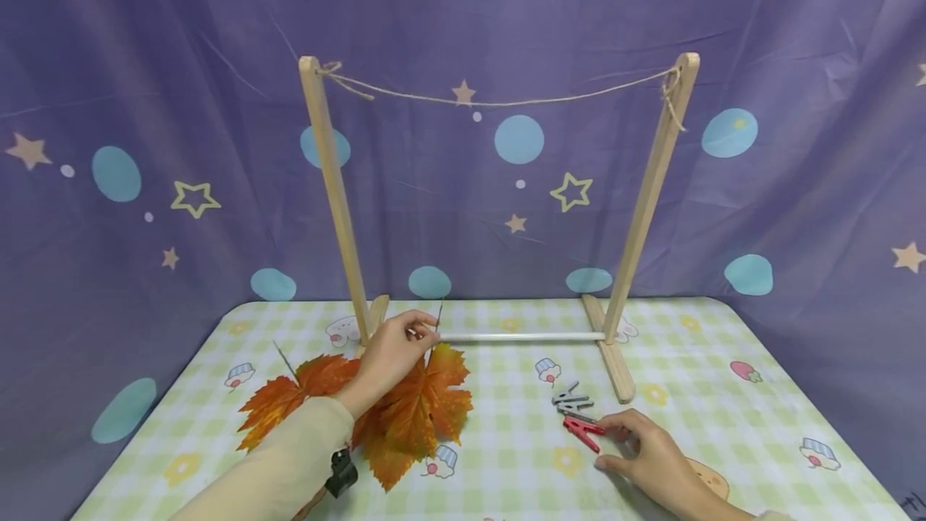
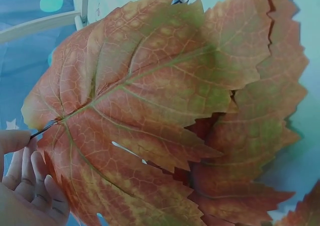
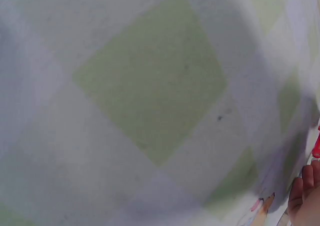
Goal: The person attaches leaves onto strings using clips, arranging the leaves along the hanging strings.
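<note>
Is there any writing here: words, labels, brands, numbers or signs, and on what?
No readable words, brands, numbers or signs.
Purple cloth backdrop: dark marks in the head view's lower right corner, perhaps lettering, too small to read.
Green-and-white checked tablecloth: printed cupcakes and flowers, no lettering visible.
Orange-and-green lobed leaves, small red clip, small grey clips: none visible.
</note>
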{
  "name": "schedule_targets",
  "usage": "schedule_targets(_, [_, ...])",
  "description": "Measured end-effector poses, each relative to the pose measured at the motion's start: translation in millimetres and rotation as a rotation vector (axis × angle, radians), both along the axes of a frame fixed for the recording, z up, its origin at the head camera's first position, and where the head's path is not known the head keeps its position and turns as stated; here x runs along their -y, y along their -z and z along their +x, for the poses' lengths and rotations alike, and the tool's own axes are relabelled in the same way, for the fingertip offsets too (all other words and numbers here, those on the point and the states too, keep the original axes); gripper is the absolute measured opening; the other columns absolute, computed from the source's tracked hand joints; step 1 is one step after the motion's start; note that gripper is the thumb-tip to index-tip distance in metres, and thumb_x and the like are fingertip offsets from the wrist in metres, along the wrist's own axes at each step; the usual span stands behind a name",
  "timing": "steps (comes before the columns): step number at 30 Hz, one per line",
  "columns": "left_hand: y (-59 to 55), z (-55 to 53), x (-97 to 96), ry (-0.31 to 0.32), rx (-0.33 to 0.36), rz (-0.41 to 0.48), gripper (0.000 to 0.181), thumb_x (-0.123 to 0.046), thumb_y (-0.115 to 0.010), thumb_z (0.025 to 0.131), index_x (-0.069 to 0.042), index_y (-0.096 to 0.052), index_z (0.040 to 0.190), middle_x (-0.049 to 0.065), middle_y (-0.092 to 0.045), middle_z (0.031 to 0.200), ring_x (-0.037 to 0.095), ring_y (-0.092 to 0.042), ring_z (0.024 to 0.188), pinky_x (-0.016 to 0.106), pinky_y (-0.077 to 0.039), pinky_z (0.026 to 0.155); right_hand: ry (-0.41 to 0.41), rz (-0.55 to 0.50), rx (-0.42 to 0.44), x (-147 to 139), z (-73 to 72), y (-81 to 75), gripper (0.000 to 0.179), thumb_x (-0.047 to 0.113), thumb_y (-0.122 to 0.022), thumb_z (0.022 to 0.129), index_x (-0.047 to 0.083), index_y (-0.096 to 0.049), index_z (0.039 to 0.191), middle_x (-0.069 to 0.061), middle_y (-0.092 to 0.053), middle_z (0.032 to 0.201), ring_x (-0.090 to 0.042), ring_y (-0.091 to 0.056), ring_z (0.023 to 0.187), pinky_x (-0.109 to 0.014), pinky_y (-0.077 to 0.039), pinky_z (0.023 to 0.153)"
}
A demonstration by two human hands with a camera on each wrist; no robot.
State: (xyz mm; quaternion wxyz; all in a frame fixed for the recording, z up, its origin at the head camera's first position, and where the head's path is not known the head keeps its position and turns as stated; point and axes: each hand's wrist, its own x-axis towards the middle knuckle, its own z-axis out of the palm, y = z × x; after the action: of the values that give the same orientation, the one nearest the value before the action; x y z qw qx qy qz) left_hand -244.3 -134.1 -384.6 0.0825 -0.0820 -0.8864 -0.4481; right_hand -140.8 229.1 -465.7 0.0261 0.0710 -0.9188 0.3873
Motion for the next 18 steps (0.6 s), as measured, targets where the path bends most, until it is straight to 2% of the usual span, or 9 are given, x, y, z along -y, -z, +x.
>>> schedule_targets(3, [0.9, 0.8, 0.9, 0.003, 0.002, 0.006, 0.015, -0.017, -0.075, 0.088, -0.015, -0.074, 0.103, -0.004, -0.066, 0.082, 0.015, -0.055, 0.067, 0.031, -0.044, 0.058, 0.041, 0.021, 0.009, 3.1, -0.7, 3.0, 0.047, 0.023, -0.092, 0.067, 0.014, -0.07, 0.107, 0.007, -0.062, 0.095, -0.011, -0.058, 0.088, -0.032, -0.051, 0.081])
schedule_targets(9, [2.8, 3.7, 3.7, 0.011, 0.004, 0.01, 0.013, -0.017, -0.075, 0.089, -0.016, -0.074, 0.103, -0.004, -0.066, 0.082, 0.015, -0.056, 0.066, 0.03, -0.043, 0.054, 0.071, 0.051, 0.006, 7.2, -3.5, 6.3, 0.048, 0.022, -0.092, 0.066, 0.011, -0.07, 0.107, 0.006, -0.06, 0.092, -0.009, -0.054, 0.084, -0.028, -0.048, 0.075])
schedule_targets(18, [2.6, 6.9, 5.3, 0.028, 0.012, 0.01, 0.012, -0.02, -0.074, 0.09, -0.019, -0.074, 0.103, -0.006, -0.066, 0.082, 0.015, -0.057, 0.067, 0.03, -0.043, 0.054, 0.105, 0.044, 0.036, 8.8, -4.7, 6.9, 0.036, 0.019, -0.091, 0.069, 0.014, -0.074, 0.1, 0.007, -0.06, 0.089, -0.007, -0.052, 0.08, -0.026, -0.046, 0.072])
